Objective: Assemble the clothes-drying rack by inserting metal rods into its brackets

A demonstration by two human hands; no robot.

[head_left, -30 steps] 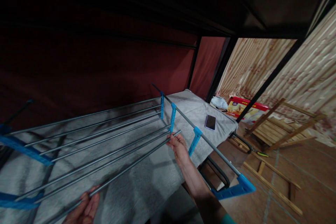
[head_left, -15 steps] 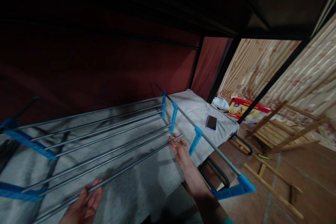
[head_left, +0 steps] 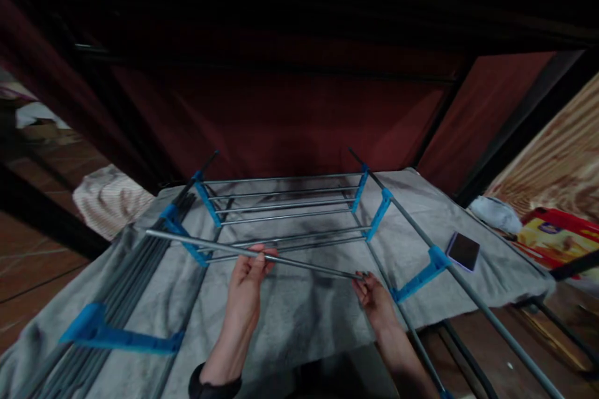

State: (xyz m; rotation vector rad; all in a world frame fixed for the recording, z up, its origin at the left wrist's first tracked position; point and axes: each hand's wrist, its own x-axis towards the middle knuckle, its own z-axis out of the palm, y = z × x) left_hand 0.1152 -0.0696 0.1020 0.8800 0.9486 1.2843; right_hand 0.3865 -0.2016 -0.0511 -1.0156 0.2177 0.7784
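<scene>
A loose grey metal rod (head_left: 309, 266) slants over the partly built rack, its left end raised above a blue bracket (head_left: 183, 235). My left hand (head_left: 250, 271) is closed around the rod near its middle. My right hand (head_left: 372, 296) pinches the rod's right end, close to the right side of the rack. Several crossbars (head_left: 290, 204) span the blue plastic brackets behind my hands. A nearer blue bracket (head_left: 423, 274) on the right and another blue bracket (head_left: 124, 336) on the left have no bar between them.
Several loose rods (head_left: 133, 280) lie on the grey blanket (head_left: 299, 312) at the left. A phone (head_left: 463, 252) rests on the right, with a red and yellow box (head_left: 556, 240) beyond. Dark bed posts (head_left: 524, 118) and a dark overhead structure surround the space.
The view has swung left. The rod has been raised, and its left end now points up and free. My left hand has moved nearer the rod's middle, while my right stays at its right end.
</scene>
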